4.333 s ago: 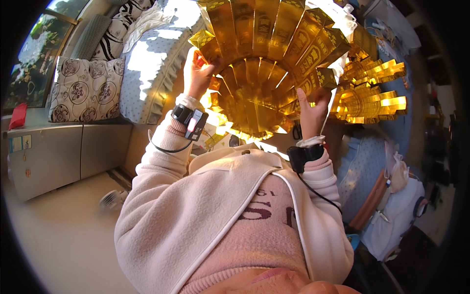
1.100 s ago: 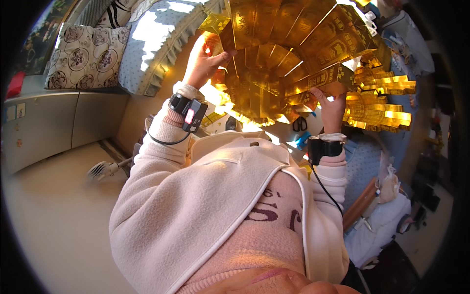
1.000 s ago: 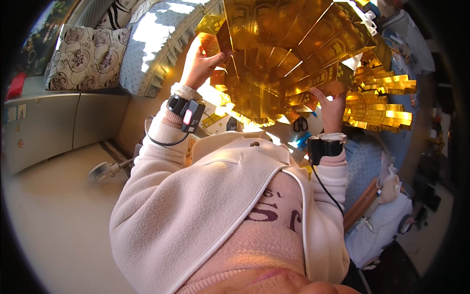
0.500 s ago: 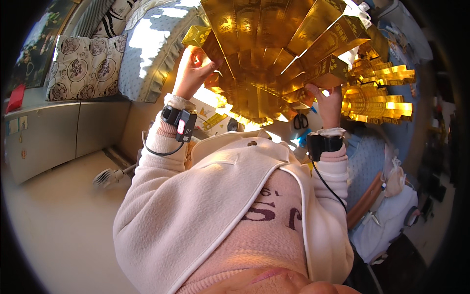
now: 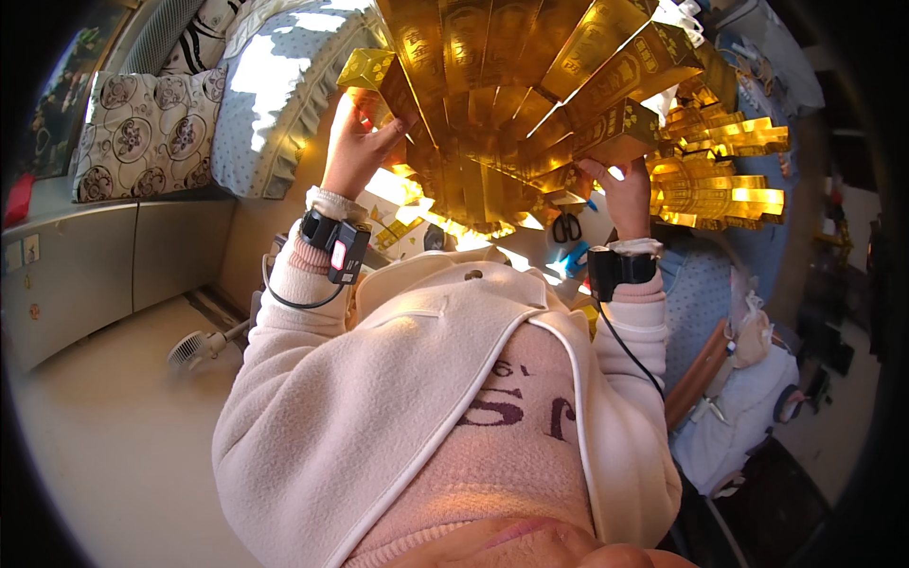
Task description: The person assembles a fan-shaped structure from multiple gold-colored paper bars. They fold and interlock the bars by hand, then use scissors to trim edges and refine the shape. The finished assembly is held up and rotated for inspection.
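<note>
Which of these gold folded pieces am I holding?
The big fanned one in front of you, its edges in your left hand and right hand; the other gold pieces lie to the right, unheld.

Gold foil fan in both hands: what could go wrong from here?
The left hand and right hand hold the gold foil fan only near its two ends, so its middle might sag or buckle. In this view its lower edge appears close to the black-handled scissors and could snag. The other gold pieces on the right look near enough to get knocked.
</note>
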Available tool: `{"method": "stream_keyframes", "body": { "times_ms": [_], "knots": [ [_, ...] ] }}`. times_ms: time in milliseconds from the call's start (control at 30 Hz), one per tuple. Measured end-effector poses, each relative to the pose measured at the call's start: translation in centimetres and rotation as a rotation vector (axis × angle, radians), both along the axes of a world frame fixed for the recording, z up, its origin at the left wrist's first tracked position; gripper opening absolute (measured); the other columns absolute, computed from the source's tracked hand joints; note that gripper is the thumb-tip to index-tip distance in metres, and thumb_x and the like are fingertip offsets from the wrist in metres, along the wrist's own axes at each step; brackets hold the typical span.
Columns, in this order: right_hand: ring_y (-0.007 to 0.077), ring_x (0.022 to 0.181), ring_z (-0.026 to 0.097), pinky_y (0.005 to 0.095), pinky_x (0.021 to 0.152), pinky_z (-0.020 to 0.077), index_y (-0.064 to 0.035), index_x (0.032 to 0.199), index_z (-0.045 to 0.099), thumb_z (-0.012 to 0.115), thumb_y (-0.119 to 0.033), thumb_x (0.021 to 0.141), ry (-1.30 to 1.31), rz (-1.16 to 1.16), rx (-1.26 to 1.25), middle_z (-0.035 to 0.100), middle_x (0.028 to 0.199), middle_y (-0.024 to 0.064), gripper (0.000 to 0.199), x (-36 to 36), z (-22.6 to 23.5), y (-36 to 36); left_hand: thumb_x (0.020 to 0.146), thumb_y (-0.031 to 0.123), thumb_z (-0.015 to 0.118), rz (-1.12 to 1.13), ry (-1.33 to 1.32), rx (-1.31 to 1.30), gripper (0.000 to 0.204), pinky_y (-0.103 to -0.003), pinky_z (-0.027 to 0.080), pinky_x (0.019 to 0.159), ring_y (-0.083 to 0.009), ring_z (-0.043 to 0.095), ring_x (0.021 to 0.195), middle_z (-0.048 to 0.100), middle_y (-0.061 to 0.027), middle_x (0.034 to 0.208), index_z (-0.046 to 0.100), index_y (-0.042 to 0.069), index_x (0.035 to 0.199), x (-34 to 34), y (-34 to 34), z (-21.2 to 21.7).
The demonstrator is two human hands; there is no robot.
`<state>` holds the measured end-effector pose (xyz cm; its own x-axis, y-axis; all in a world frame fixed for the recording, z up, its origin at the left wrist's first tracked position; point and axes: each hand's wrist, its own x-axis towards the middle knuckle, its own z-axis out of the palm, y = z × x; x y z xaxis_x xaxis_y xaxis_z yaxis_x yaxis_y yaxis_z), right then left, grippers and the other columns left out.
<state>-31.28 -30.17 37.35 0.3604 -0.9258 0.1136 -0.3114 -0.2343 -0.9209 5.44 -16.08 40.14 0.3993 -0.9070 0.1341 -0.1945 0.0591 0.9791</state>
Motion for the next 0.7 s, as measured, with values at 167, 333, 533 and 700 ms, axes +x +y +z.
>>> {"method": "stream_keyframes", "body": {
  "times_ms": [167,333,533,700],
  "knots": [
    [0.0197,0.098,0.068,0.034,0.088,0.054,-0.0022,0.122,0.062,0.088,-0.017,0.081,-0.015,0.039,-0.017,0.072,0.11,0.0069,0.051,-0.2,-0.2,-0.5,0.093,0.013,0.077,0.034,-0.082,0.028,0.044,-0.03,0.055,0.091,-0.0141,0.065,0.105,0.066,-0.0049,0.12,0.053,0.004,0.129,0.2,0.2,-0.3],
    [0.0189,0.098,0.068,0.034,0.09,0.054,-0.0024,0.121,0.062,0.088,-0.016,0.08,-0.04,0.072,0.022,0.072,0.11,0.0062,0.05,-0.5,-0.7,-1.0,0.094,0.013,0.075,0.059,-0.183,0.084,0.039,-0.03,0.055,0.089,-0.0146,0.066,0.103,0.066,-0.0053,0.118,0.053,0.003,0.125,0.1,0.3,0.2],
    [0.0188,0.1,0.069,0.0334,0.091,0.0545,-0.0022,0.122,0.061,0.089,-0.016,0.079,-0.04,0.056,0.041,0.072,0.111,0.0059,0.053,-0.2,-0.7,-1.2,0.095,0.01,0.074,0.021,0.103,0.041,0.039,-0.03,0.054,0.092,-0.0154,0.065,0.108,0.066,-0.0075,0.123,0.051,0.003,0.125,-0.3,0.5,0.9],
    [0.0187,0.098,0.07,0.0329,0.089,0.0553,-0.0022,0.122,0.061,0.089,-0.017,0.079,-0.071,0.06,0.069,0.072,0.111,0.0061,0.053,-0.2,-0.5,-1.0,0.095,0.011,0.075,0.033,0.069,0.024,0.04,-0.03,0.054,0.093,-0.0164,0.064,0.112,0.065,-0.0081,0.123,0.051,0.002,0.125,-0.2,0.3,0.6]
  ]
}}
